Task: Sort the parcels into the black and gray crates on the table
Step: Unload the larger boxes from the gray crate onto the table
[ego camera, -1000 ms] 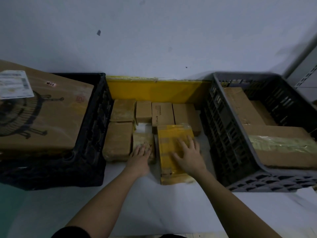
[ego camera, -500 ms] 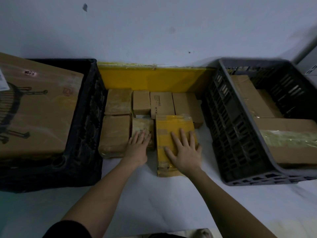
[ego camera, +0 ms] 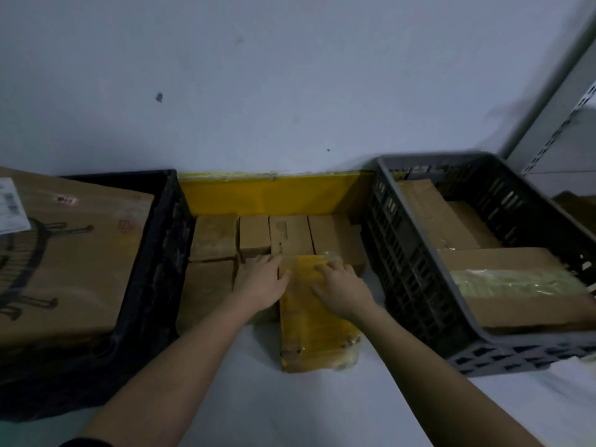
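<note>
Your right hand [ego camera: 342, 285] lies on top of the yellow-taped parcel [ego camera: 317, 321], its fingers curled down over the far end, where crinkled clear wrap shows. Your left hand [ego camera: 263, 282] sits just to the left, flat on a small brown parcel that it mostly hides; its fingers reach toward the far row and its thumb touches the yellow-taped parcel's left edge. Whether that hand grips anything, you cannot tell from here.

The yellow-taped parcel lies lengthwise on the white table [ego camera: 290, 408], its near end pointing at you, midway between the two crates. Beyond your hands a row of brown parcels [ego camera: 290, 233] stands against a yellow board [ego camera: 274, 195] at the wall. Two more brown parcels [ego camera: 209, 262] lie on the left of the group, just beside the black crate [ego camera: 154, 253].

The black crate on the left holds a large cardboard box [ego camera: 74, 259] with a black line drawing and a white label. The gray crate [ego camera: 419, 279] on the right holds several brown parcels, the nearest one [ego camera: 516, 285] banded with pale clear tape.
</note>
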`<state>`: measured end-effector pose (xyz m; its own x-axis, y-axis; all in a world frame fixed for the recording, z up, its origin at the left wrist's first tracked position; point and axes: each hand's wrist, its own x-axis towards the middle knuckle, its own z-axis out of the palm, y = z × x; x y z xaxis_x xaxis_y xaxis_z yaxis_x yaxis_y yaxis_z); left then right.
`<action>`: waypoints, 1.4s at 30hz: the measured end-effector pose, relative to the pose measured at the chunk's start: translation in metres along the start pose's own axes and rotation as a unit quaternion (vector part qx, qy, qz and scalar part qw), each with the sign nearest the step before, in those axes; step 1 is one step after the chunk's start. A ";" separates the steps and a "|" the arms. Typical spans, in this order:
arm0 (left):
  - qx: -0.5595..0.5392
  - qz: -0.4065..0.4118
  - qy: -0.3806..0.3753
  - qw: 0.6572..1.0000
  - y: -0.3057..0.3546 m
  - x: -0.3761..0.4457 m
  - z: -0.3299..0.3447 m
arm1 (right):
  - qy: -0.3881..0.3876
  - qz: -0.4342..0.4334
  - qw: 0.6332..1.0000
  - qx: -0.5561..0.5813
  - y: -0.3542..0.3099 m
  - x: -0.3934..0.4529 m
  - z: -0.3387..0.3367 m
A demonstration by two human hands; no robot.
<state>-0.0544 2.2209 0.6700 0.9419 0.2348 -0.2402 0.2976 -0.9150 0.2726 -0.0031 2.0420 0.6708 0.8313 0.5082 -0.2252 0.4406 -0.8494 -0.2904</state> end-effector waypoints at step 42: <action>-0.197 -0.021 0.006 0.980 0.378 0.017 0.062 | -0.084 0.177 0.943 0.267 0.401 -0.086 -0.165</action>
<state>0.0644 1.8585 0.7114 0.9285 0.2753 -0.2491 0.3711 -0.7071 0.6019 0.1580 1.6341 0.7270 0.8087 0.2590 -0.5282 -0.1261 -0.8007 -0.5857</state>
